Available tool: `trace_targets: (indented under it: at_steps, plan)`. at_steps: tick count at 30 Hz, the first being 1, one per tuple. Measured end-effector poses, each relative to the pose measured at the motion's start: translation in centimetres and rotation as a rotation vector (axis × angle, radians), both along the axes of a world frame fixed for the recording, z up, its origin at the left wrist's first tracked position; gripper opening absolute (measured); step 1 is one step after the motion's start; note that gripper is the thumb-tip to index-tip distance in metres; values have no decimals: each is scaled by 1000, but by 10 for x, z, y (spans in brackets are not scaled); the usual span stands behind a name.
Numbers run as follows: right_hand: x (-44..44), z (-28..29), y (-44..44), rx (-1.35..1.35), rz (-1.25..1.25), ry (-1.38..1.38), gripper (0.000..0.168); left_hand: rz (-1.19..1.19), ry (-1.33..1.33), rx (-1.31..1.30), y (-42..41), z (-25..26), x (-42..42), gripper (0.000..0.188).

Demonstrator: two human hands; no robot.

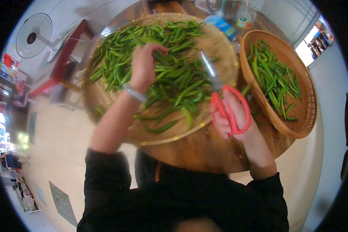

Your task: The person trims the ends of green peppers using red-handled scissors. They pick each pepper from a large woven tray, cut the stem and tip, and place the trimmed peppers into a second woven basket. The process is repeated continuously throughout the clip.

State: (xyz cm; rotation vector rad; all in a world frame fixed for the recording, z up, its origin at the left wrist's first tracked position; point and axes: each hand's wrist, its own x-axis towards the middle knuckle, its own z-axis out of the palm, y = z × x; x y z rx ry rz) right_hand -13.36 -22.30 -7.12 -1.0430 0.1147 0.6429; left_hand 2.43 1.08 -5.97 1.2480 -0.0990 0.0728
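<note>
My left hand point(145, 65), with a pale bangle at the wrist, is over a heap of green chili peppers point(188, 84) on a round woven bamboo tray point(217, 43). Its fingers are blurred and partly hidden; a green blur shows at them, and whether they grip a pepper I cannot tell. My right hand point(230, 116) is at the tray's right front edge, holding red-handled scissors point(235, 111). Their metal blades look closed together and point away from me over the tray. Right of that hand, a deep oval woven basket point(301, 121) holds more green chili peppers point(274, 78).
Tray and basket rest on a round wooden table point(208, 150). Behind them are a blue and white packet point(221, 26) and a clear container point(246, 21). A fan point(33, 36) and a red-edged table point(59, 61) stand at the left. A person point(7, 161) is at the far left.
</note>
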Motion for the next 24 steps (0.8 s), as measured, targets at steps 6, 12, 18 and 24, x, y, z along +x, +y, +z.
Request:
trace_targets:
  at_steps: [6, 12, 18, 24]
  plan:
    - [3, -4, -1, 34, -17, -6, 57, 14, -144, 885, -20, 5, 83, 22]
    - [6, 1, -6, -17, -60, -17, 55, 38, -258, 1545, -50, -20, 126, 27]
    - [4, 6, -6, -15, -78, -58, 57, 47, -226, 1650, -60, -29, 128, 28]
    - [5, 7, -6, -7, -127, 12, 57, -319, -251, 1639, -43, -12, 111, 49]
